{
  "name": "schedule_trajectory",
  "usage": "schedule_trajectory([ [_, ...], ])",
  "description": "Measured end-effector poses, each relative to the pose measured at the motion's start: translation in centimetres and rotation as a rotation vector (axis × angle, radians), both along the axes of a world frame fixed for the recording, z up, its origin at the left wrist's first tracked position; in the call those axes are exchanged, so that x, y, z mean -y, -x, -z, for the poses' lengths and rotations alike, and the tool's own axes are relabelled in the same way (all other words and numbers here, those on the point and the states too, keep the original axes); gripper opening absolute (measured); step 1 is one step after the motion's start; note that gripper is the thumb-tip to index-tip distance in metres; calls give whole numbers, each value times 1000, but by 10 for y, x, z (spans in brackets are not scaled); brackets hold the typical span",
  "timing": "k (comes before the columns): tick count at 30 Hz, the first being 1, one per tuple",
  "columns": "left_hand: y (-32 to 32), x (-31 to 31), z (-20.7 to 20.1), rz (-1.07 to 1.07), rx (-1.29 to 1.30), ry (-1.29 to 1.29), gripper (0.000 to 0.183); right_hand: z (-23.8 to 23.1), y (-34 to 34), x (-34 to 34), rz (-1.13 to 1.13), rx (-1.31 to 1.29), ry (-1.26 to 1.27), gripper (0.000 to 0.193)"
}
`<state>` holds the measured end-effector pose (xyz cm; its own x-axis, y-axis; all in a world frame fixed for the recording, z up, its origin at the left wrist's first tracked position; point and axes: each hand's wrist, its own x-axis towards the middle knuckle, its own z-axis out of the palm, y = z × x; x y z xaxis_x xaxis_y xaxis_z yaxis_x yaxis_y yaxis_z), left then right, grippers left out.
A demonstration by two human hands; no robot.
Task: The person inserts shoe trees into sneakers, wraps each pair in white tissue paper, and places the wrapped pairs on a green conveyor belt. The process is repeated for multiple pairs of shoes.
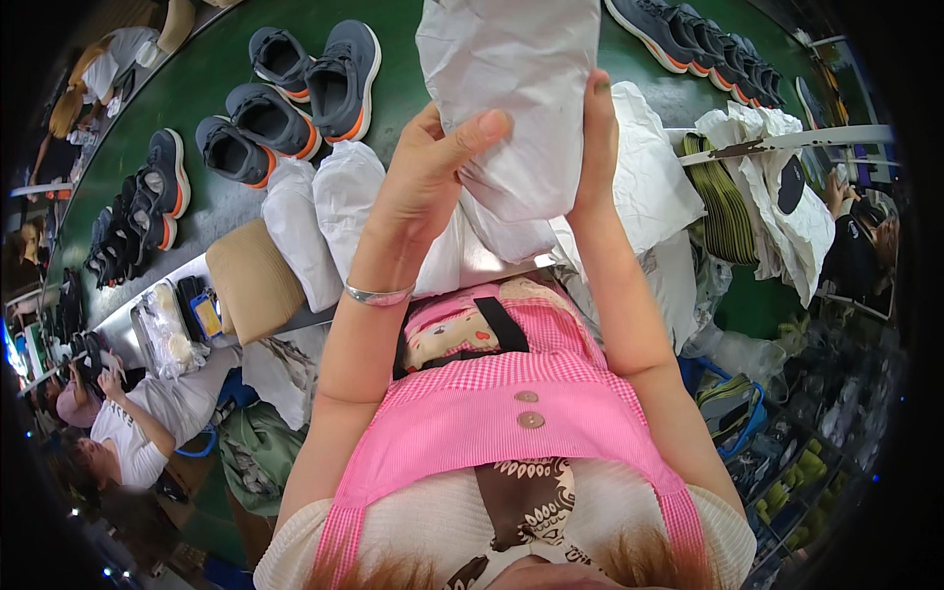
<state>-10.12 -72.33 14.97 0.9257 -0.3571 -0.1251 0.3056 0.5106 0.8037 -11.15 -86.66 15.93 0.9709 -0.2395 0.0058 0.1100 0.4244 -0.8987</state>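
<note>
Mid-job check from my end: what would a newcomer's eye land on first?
First, the white-wrapped bundle held up between the left hand and right hand, at top centre. Next, the bright pink apron across the lower middle. Then the orange-edged grey shoes on the green tabletop, upper left.

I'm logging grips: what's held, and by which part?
A white, paper-wrapped oblong bundle, by its lower sides, between left hand and right hand.

Left hand (428, 167) and right hand (596, 147) hold white packet (531, 108) up between them; grey shoes (346, 84) left and right on green table (408, 64), other packets (298, 234) and brown pad (254, 278) along near edge, pink apron (472, 408) below
</note>
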Motion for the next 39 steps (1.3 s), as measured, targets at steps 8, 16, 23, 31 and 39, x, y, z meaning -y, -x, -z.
schedule_trajectory([
  [8, 1, -16, 16, -502, 95, -32, 38, 5, 14, -26, -90, 92, 641, 65],
  [16, 18, -45, 21, -424, -104, 204, 44, 18, 13, -72, -136, 67, 686, 77],
  [23, 11, -116, -4, -279, -156, 201, 46, 15, -10, -135, -123, 226, 723, 72],
  [31, -14, -304, 21, -144, -187, -319, 41, 5, -72, -236, -399, 188, 1199, 65],
  [39, -122, -439, 150, -593, 412, -1769, 37, 18, -124, -326, -788, 289, 1618, 52],
])
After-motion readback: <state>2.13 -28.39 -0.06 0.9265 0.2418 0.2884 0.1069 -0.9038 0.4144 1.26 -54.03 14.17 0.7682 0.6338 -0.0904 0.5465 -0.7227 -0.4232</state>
